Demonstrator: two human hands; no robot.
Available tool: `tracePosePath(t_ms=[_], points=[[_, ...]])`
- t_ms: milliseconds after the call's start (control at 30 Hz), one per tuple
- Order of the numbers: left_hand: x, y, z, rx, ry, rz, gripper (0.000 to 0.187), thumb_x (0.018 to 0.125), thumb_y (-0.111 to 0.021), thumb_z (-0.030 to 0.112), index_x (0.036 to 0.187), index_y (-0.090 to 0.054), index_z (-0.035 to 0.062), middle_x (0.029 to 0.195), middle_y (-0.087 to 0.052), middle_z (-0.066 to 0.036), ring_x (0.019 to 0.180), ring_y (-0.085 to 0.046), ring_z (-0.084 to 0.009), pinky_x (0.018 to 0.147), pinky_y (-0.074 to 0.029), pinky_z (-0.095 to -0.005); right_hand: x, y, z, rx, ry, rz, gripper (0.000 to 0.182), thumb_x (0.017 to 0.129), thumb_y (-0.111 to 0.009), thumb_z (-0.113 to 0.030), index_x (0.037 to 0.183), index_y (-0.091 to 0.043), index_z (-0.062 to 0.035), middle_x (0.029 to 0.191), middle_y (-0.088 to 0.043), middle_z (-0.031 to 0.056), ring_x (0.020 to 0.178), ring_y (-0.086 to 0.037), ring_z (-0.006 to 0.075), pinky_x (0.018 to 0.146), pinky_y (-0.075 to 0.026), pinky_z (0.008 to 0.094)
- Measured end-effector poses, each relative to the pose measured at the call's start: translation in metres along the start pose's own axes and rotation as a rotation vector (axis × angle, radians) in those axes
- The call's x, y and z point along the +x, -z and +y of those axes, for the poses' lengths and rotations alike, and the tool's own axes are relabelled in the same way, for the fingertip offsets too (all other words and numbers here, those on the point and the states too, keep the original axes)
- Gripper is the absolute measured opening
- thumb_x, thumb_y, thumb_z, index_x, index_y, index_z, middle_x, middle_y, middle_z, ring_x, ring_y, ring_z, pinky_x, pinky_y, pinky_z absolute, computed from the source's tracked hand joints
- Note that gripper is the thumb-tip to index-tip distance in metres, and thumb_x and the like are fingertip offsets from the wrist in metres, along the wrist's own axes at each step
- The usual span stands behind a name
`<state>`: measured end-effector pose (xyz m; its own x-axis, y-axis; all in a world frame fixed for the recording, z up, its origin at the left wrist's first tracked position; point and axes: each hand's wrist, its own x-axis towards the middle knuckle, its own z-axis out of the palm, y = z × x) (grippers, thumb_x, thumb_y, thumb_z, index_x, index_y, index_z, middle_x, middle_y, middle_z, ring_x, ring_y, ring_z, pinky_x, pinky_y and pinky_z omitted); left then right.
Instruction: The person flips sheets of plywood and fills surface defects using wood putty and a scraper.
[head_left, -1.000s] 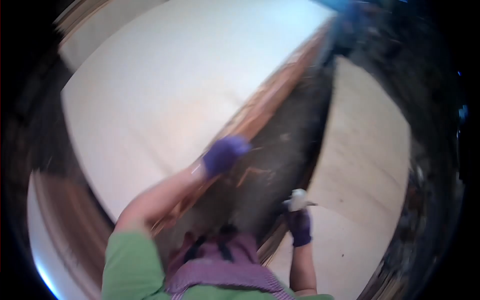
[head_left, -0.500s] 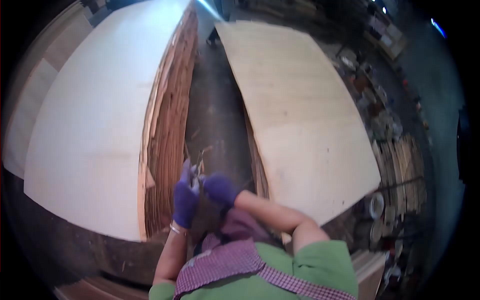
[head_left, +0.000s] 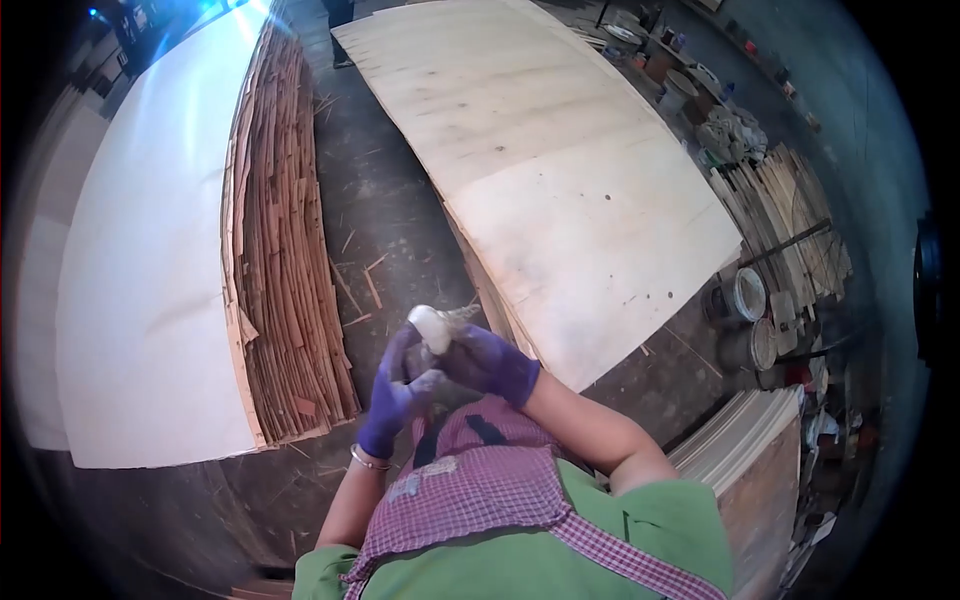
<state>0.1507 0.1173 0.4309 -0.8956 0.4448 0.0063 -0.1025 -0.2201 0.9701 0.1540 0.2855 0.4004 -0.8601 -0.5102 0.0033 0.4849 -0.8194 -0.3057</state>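
My left hand (head_left: 393,385), in a purple glove with a bracelet at the wrist, is raised in front of the checked apron (head_left: 480,480). Its fingers are bent round the near side of a small whitish object (head_left: 430,325). Close against it, my right hand (head_left: 490,362), gloved the same way, has its fingers closed at the object's right side. What exactly the whitish object is cannot be made out.
A tall stack of thin wood sheets (head_left: 160,260) stands on the left, with ragged brown edges. Another sheet stack (head_left: 600,220) is on the right. Wood scraps litter the floor (head_left: 385,230) between them. Buckets (head_left: 749,296) and wood strips lie far right.
The view has shifted, and both stacks appear further left. My hands have come together higher before the apron, and the whitish object now shows clearly between them.
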Motion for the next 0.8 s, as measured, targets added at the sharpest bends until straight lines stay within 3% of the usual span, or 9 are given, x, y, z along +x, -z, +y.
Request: tracePosePath(t_ms=[200, 267, 367, 467, 533, 600, 667, 700, 800], points=[[0.038, -0.085, 0.003, 0.308, -0.016, -0.290, 0.071, 0.075, -0.076, 0.010, 0.136, -0.040, -0.0028, 0.122, -0.055, -0.010, 0.111, -0.053, -0.0142, 0.092, -0.045, -0.0282, -0.095, -0.043, -0.050, -0.399, 0.258, 0.325, 0.034, 0.097, -0.046, -0.022, 0.123, -0.050, 0.0002, 0.109, -0.061, 0.0101, 0.100, -0.060, 0.0222, 0.089, -0.048, 0.0340], [0.051, -0.129, 0.008, 0.311, -0.052, -0.313, 0.068, 0.075, -0.077, 0.012, 0.133, -0.044, -0.0029, 0.119, -0.058, -0.011, 0.107, -0.056, -0.0139, 0.089, -0.047, -0.0281, -0.129, -0.037, -0.076, -1.586, 0.567, 0.363, 0.029, 0.095, -0.047, -0.017, 0.118, -0.054, 0.0009, 0.109, -0.060, 0.0097, 0.099, -0.059, 0.0217, 0.089, -0.047, 0.0356], [0.074, -0.190, 0.007, 0.641, 0.112, -0.347, 0.059, 0.075, -0.076, 0.017, 0.127, -0.053, 0.0023, 0.118, -0.061, -0.015, 0.101, -0.064, -0.0202, 0.081, -0.052, -0.0312, -0.171, 0.030, -0.090, -1.215, 0.546, 0.467, 0.029, 0.088, -0.058, -0.012, 0.114, -0.055, 0.0009, 0.109, -0.059, 0.0130, 0.097, -0.060, 0.0249, 0.087, -0.047, 0.0368], [0.108, -0.246, -0.028, 0.946, -0.633, -0.312, 0.052, 0.073, -0.073, 0.015, 0.123, -0.059, 0.0099, 0.103, -0.067, -0.013, 0.072, -0.066, -0.0258, 0.063, -0.053, -0.0336, -0.210, 0.013, -0.125, -1.257, 0.677, 0.613, 0.030, 0.091, -0.054, -0.014, 0.117, -0.052, 0.0007, 0.108, -0.059, 0.0125, 0.096, -0.060, 0.0245, 0.085, -0.047, 0.0352], [0.123, -0.280, -0.021, 1.042, -0.342, -0.459, 0.047, 0.071, -0.073, 0.015, 0.117, -0.062, 0.0107, 0.116, -0.063, -0.018, 0.096, -0.064, -0.0355, 0.073, -0.054, -0.0378, -0.225, 0.034, -0.142, -1.492, 0.694, 0.692, 0.028, 0.098, -0.038, -0.010, 0.121, -0.049, 0.0004, 0.108, -0.058, 0.0164, 0.099, -0.058, 0.0263, 0.087, -0.047, 0.0354], [0.143, -0.289, -0.034, 1.044, -0.296, -0.515, 0.046, 0.071, -0.071, 0.013, 0.115, -0.063, 0.0070, 0.112, -0.065, -0.017, 0.095, -0.067, -0.0290, 0.074, -0.054, -0.0338, -0.227, 0.085, -0.144, -0.876, 0.585, 0.689, 0.028, 0.095, -0.039, -0.005, 0.119, -0.051, 0.0003, 0.109, -0.058, 0.0141, 0.099, -0.058, 0.0248, 0.086, -0.047, 0.0353], [0.164, -0.274, -0.063, 0.764, 0.023, -0.542, 0.043, 0.074, -0.069, 0.012, 0.116, -0.062, 0.0042, 0.110, -0.067, -0.015, 0.093, -0.067, -0.0197, 0.075, -0.051, -0.0293, -0.233, 0.156, -0.131, -1.311, 0.666, 0.922, 0.026, 0.095, -0.040, -0.006, 0.117, -0.053, 0.0002, 0.108, -0.059, 0.0109, 0.098, -0.059, 0.0211, 0.086, -0.048, 0.0345], [0.171, -0.261, -0.089, 0.648, 0.097, -0.462, 0.038, 0.078, -0.066, 0.005, 0.116, -0.063, 0.0058, 0.101, -0.068, -0.013, 0.076, -0.066, -0.0200, 0.068, -0.051, -0.0279, -0.225, 0.172, -0.144, -0.589, 0.697, 0.872, 0.026, 0.098, -0.040, -0.013, 0.115, -0.054, -0.0008, 0.107, -0.061, 0.0082, 0.096, -0.059, 0.0167, 0.083, -0.049, 0.0322], [0.226, -0.209, -0.161, 0.777, 0.217, -0.417, 0.020, 0.092, -0.056, 0.014, 0.105, -0.060, -0.0006, 0.083, -0.060, -0.006, 0.069, -0.054, -0.0132, 0.064, -0.046, -0.0285, -0.238, 0.205, -0.151, -0.414, 0.722, 1.072, 0.037, 0.100, -0.039, -0.030, 0.122, -0.051, -0.0026, 0.109, -0.059, 0.0065, 0.092, -0.057, 0.0141, 0.080, -0.047, 0.0283]])
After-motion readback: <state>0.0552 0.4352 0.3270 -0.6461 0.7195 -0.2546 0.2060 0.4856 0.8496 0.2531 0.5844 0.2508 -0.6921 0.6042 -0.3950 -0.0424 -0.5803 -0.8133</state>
